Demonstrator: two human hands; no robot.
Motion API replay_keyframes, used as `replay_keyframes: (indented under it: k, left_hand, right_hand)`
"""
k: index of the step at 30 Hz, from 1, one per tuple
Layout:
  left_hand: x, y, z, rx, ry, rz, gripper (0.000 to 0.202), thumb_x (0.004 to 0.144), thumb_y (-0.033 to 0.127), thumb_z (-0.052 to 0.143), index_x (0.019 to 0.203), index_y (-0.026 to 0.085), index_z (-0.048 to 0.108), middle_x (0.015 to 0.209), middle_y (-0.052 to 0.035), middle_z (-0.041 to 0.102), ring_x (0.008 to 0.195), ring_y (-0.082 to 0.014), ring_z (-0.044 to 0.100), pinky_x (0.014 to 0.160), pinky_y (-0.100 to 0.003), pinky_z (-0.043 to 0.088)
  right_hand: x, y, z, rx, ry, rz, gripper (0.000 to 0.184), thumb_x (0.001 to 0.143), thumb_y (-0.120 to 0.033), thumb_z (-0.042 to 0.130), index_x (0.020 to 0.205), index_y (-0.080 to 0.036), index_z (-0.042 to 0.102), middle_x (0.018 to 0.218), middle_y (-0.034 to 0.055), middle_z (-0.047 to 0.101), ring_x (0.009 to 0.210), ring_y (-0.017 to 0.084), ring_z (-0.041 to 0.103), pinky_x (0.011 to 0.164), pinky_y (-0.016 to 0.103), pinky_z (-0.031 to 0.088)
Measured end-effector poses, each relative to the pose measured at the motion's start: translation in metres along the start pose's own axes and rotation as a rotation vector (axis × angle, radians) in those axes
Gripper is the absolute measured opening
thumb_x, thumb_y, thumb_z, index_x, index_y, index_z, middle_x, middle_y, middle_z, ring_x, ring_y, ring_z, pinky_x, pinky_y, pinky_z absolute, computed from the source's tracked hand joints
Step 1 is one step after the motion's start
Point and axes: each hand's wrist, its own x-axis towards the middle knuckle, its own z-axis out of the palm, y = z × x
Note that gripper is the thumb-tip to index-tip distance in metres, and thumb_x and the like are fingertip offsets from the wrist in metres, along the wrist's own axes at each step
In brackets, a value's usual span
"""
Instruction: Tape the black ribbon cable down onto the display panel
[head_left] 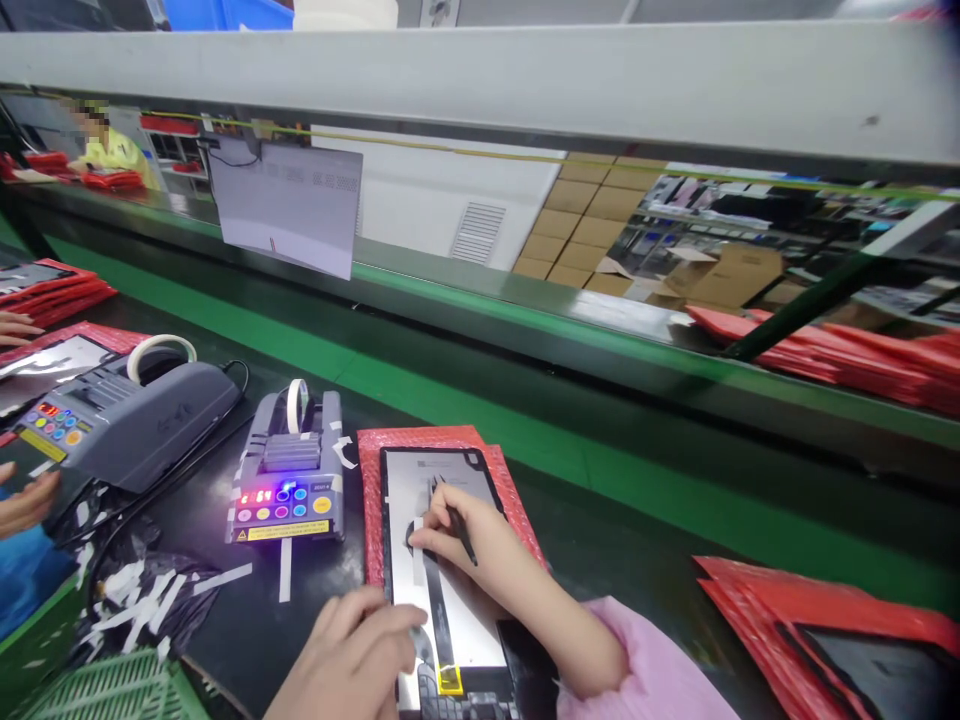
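Right hand (469, 555) pinches a thin black stylus-like tool (457, 525), fingertips pressing the flat grey tablet back panel (420, 480) lying on a red bubble-wrap pouch (371, 470). Left hand (352, 650), fingers loosely curled, rests on the panel's lower-left edge.

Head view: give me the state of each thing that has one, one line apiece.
Panel: flat on the red bubble bag, back up.
Red bubble bag: lying under the panel.
Right hand: pressing on the panel, a black stylus between the fingers.
Left hand: resting at the panel's near left edge.
Near tape dispenser: powered, lights on, a tape strip hanging out.
Far tape dispenser: display lit.
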Motion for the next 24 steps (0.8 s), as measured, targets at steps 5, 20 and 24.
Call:
replay_keyframes:
  k: [5,20,24]
  left_hand:
    - [0.016,0.000,-0.005,0.201,-0.064,-0.004,0.038,0.073,0.000,0.042,0.101,0.022,0.055,0.118,-0.0061,0.072,0.110,-0.0291,0.061,0.081,-0.039,0.051]
    - [0.013,0.000,0.002,0.257,-0.073,-0.004,0.021,0.084,0.010,0.051,0.100,0.019,0.060,0.119,-0.0095,0.073,0.107,-0.0305,0.064,0.081,-0.044,0.056]
    - [0.001,-0.002,0.001,0.076,-0.092,-0.119,0.026,0.087,0.011,0.051,0.108,0.022,0.060,0.127,-0.0086,0.069,0.121,-0.0303,0.060,0.091,-0.047,0.056]
  right_hand:
    - [0.004,0.004,0.002,0.015,0.010,-0.003,0.038,0.071,-0.038,0.069,0.066,-0.024,0.034,0.064,-0.0059,0.056,0.062,0.013,0.048,0.063,0.026,0.037]
    - [0.021,0.002,0.003,-0.159,-0.002,-0.060,0.046,0.066,-0.036,0.080,0.070,-0.025,0.035,0.067,-0.0051,0.063,0.061,0.016,0.058,0.061,0.028,0.040]
    - [0.042,0.003,-0.004,-0.209,0.095,-0.063,0.046,0.069,-0.049,0.076,0.070,-0.026,0.036,0.062,-0.0051,0.061,0.056,0.015,0.055,0.057,0.027,0.039]
